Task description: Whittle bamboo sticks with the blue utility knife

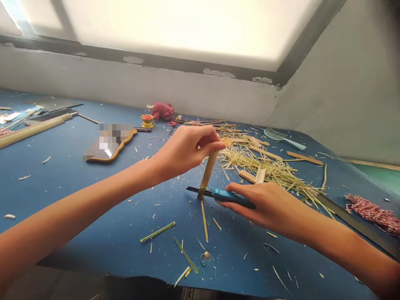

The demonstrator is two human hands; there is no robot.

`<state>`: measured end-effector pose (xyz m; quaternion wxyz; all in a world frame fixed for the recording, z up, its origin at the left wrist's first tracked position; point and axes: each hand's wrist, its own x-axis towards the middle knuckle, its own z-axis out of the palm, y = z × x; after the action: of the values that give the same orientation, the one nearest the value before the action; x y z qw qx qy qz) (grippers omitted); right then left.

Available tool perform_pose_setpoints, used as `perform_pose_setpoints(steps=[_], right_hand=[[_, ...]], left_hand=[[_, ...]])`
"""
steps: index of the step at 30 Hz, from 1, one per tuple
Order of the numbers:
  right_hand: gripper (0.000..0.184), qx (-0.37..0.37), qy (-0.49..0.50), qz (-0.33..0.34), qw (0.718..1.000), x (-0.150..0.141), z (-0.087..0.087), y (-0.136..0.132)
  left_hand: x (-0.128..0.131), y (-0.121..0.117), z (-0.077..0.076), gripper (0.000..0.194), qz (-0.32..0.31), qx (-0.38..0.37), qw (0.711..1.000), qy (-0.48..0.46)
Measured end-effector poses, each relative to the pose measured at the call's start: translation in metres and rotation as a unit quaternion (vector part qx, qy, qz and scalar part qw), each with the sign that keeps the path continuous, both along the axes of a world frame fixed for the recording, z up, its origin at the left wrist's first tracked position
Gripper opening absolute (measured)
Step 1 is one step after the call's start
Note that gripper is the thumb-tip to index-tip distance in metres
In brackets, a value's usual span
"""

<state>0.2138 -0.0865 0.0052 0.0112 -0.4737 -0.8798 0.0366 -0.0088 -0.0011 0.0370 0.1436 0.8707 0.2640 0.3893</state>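
Observation:
My left hand (186, 148) pinches the top of a short bamboo stick (207, 171) and holds it upright on the blue table (78, 196). My right hand (265, 204) grips a blue-handled utility knife (229, 196). Its dark blade (194, 190) lies level and has cut into the bottom of the stick from the right side. Thin bamboo slivers (204, 216) lie on the table just in front of the stick.
A heap of bamboo strips and shavings (265, 166) lies behind my right hand. A teal comb (283, 137), red-white twine (371, 212), a dark ruler (353, 221), a framed mirror (109, 143), a pink toy (162, 110) and a small gold pot (147, 121) sit around.

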Motion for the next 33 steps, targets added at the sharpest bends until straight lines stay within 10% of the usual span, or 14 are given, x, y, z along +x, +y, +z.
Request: perform_pose_setpoints(steps=[10,20,28,33], right_hand=[[0.032,0.138,0.127,-0.084,0.979,0.006,-0.007,0.010],[0.031,0.167,0.224,-0.207,0.938,0.027,-0.020,0.029],[0.034,0.219,0.210,-0.159,0.940,0.022,-0.030,0.028],[0.036,0.227,0.213,-0.154,0.938,0.022,-0.034,0.030]], left_hand=[[-0.001,-0.042,0.032,0.010,-0.073,0.094,0.992,0.032],[0.016,-0.028,-0.034,0.028,0.027,-0.221,0.969,-0.106],[0.019,-0.031,-0.050,0.041,-0.128,-0.492,0.856,-0.097],[0.021,-0.032,-0.063,0.043,-0.135,-0.498,0.853,-0.084]])
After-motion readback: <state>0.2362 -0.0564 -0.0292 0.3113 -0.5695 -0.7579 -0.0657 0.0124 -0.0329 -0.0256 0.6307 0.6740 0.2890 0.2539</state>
